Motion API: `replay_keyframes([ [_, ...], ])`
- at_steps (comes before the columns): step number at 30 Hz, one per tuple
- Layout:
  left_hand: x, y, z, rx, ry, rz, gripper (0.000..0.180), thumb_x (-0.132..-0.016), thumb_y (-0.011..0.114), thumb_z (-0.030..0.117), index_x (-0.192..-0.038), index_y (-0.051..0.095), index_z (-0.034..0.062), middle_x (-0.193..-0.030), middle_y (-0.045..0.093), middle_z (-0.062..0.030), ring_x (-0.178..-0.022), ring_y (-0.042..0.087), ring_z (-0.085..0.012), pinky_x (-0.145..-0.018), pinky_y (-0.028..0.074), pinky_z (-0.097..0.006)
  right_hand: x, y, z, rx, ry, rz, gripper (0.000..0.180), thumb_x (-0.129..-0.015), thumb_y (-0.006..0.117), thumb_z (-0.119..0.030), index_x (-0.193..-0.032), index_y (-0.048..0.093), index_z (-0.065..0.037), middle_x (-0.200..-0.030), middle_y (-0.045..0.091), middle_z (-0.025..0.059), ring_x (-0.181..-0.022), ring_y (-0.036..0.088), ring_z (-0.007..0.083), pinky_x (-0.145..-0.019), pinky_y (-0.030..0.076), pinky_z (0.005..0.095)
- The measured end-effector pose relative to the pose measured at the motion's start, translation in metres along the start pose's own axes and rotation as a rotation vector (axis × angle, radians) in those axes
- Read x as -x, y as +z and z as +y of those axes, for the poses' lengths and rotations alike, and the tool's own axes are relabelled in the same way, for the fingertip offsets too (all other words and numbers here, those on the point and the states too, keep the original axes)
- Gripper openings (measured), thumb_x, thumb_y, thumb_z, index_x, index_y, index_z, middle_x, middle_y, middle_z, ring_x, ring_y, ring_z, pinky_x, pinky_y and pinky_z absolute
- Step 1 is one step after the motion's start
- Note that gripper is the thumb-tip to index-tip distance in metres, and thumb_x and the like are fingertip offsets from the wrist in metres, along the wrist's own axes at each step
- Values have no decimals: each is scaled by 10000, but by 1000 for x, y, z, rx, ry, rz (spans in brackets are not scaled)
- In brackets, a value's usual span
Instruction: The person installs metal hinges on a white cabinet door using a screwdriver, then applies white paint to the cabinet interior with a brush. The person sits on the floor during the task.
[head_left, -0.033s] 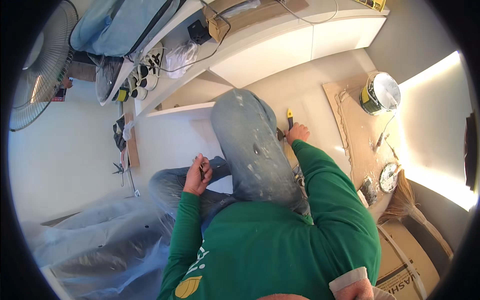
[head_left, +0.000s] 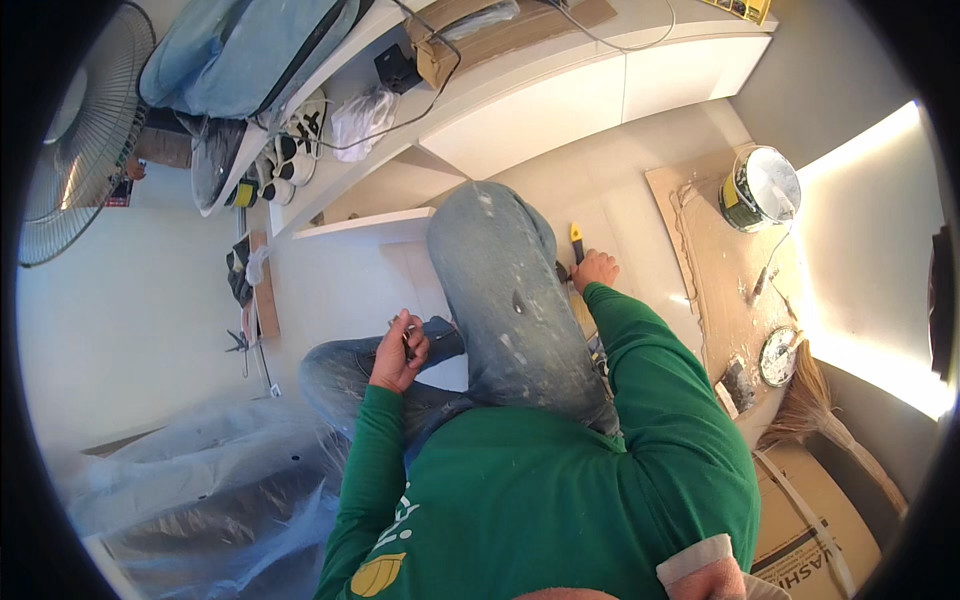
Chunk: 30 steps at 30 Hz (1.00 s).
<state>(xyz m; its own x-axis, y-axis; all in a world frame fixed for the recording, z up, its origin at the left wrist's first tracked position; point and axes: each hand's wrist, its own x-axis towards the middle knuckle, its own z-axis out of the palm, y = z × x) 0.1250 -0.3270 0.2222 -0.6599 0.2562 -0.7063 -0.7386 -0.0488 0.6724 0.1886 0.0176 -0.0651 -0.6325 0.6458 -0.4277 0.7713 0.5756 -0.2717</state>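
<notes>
My left hand (head_left: 400, 352) is closed around a small dark object (head_left: 408, 350), mostly hidden by the fingers, above my bent left leg. Beyond my raised knee (head_left: 490, 260), my right hand (head_left: 597, 270) reaches down near the pale floor. Its curled fingers are at the black lower part of a tool with a yellow-and-black handle (head_left: 577, 243), whose yellow end points away from me. The tool's working end is hidden. A small dark thing (head_left: 562, 271) shows between those fingers and my knee.
At right, a bucket (head_left: 765, 190) stands on a cardboard sheet (head_left: 690, 215), near a smeared round lid (head_left: 779, 356) and a straw broom (head_left: 815, 400). White cabinets (head_left: 540, 110) line the far side. A fan (head_left: 85, 130) and plastic sheeting (head_left: 230, 480) are at left.
The yellow-and-black tool and my right hand have shifted very slightly toward me. My left hand and raised knee have moved a touch to the right.
</notes>
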Motion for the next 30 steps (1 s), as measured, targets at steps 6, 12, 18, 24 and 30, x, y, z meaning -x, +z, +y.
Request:
replay_keyframes([
  [6,-20,11,16,64,-96,-201,331,-1067,558,451,-998,592,129,-686,451,22,-551,443,-93,-405,308,-217,-26,-26,-8,-229,-126,37,338,-852,670,-288,-1100,630,-62,-957,736,191,-930,702,407,-860,498,537],
  [12,-47,26,13,165,-161,-252,308,-1075,545,378,-984,592,89,-724,511,-6,-535,461,-103,-401,331,-231,-92,-192,-49,-345,-539,543,321,-854,707,-248,-1142,678,-111,-928,719,225,-795,684,443,-740,556,551],
  [18,-46,43,-1,-224,-134,-382,411,-1083,511,451,-1022,610,57,-734,536,-18,-495,438,-101,-413,313,-236,-126,-316,-89,56,-849,650,624,-874,689,-111,-1466,500,-165,-1422,572,141,-1197,587,373,-994,529,476],
  [24,-35,30,-1,64,-182,-411,691,-1010,416,718,-981,602,53,-698,490,-8,-490,427,-98,-411,286,-227,-125,-313,-102,128,-723,519,553,-885,598,-68,-1427,501,-116,-1457,524,165,-1224,576,419,-1016,519,510],
  [30,-34,26,5,-17,-140,-375,586,-1059,402,601,-846,573,82,-666,481,21,-523,423,-83,-410,253,-219,-125,-309,-99,346,-645,513,625,-902,567,-64,-1512,453,-139,-1487,490,193,-1184,618,422,-987,540,520],
])
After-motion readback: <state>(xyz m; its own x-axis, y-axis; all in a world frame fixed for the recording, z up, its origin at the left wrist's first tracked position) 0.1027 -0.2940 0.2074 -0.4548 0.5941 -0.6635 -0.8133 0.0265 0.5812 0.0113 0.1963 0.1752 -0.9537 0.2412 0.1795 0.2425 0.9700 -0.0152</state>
